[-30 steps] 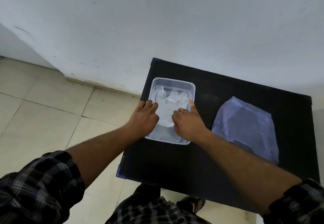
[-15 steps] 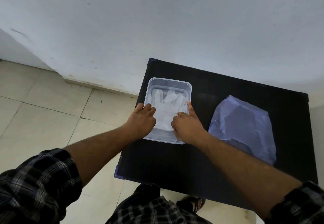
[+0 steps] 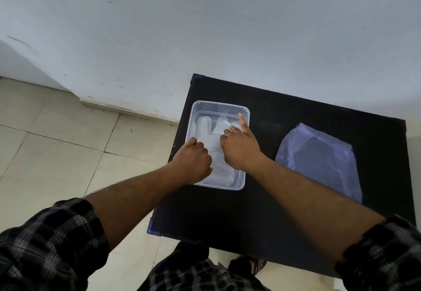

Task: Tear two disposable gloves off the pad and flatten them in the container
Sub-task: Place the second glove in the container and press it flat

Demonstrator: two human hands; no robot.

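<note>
A clear plastic container [image 3: 245,109] stands at the left of a black table [image 3: 284,112]. A translucent white disposable glove [image 3: 206,126] lies flat inside it, fingers pointing away from me. My left hand [image 3: 193,159] rests curled on the glove's lower left part near the container's front left corner. My right hand [image 3: 239,147] presses on the glove's right side, its thumb stretched up along the right rim and its fingertips on the glove's fingers. The pad of gloves [image 3: 319,160], bluish and translucent, lies to the right on the table.
The table stands against a white wall [image 3: 205,28]. Beige floor tiles [image 3: 57,142] lie to the left. A sandalled foot [image 3: 252,265] shows under the table's near edge. Bare black tabletop lies in front of the container.
My right hand has slid farther up the glove toward its fingers, thumb now stretched along the rim. My left hand stays on the glove's lower left.
</note>
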